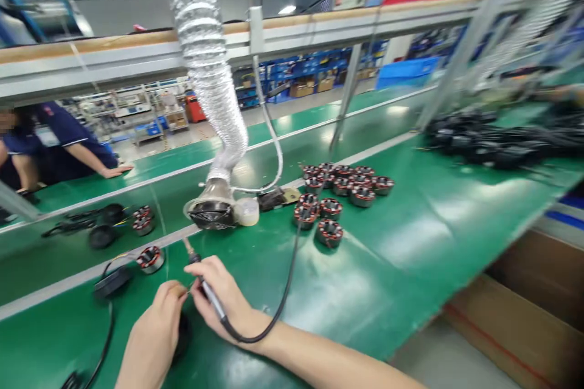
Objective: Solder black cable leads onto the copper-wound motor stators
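My right hand (222, 299) is closed round a soldering iron (201, 273), tip pointing up and away, its black cable (283, 298) looping to the right. My left hand (155, 334) is closed beside it, pinching something small I cannot make out, and rests over a dark round part (183, 334) on the green bench (387, 267). The two hands touch at the fingertips.
A silver fume hose with a fan nozzle (210, 209) hangs just beyond the hands. Several wound stators (340, 194) lie to the right, one stator (150, 258) and black round parts (112, 279) to the left. Another person's arm (98, 164) rests across the conveyor. Cardboard box (524, 322) below right.
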`<state>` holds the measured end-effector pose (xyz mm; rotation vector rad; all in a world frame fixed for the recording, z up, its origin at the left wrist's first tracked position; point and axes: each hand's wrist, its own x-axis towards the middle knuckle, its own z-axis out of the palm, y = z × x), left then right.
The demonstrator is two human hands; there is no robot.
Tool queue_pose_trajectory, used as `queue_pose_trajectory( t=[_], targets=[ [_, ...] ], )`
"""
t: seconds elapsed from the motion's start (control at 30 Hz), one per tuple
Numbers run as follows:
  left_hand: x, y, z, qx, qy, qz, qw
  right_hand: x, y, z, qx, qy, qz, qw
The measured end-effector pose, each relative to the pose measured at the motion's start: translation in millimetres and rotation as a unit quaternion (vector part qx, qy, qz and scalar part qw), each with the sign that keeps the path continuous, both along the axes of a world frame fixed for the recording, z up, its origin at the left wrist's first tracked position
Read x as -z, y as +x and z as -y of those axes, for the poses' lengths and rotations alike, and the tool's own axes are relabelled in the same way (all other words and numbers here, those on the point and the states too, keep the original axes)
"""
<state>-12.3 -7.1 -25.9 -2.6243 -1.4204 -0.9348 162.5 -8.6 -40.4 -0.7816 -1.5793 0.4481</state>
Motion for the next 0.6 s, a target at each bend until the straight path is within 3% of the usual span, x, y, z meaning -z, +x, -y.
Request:
queue_pose_trajectory(
  t=[0.1, 0.37, 0.6],
  targets=[
    [4.7, -3, -7, 0.012, -0.003, 0.026, 1.0, 4.0, 1, -2, -0.002, -0.002, 0.012, 1.0],
    [-5.6, 8, -5, -0.014, -0.14, 0.145, 0.979, 8.0, 4, 2, 0.002, -0.007, 0.028, 1.0],
    [-22.9, 26, 8, -0.032, -0.156, 0.179, 0.971, 3.4, 16, 10, -0.028, -0.008, -0.02, 0.999]
  ],
)
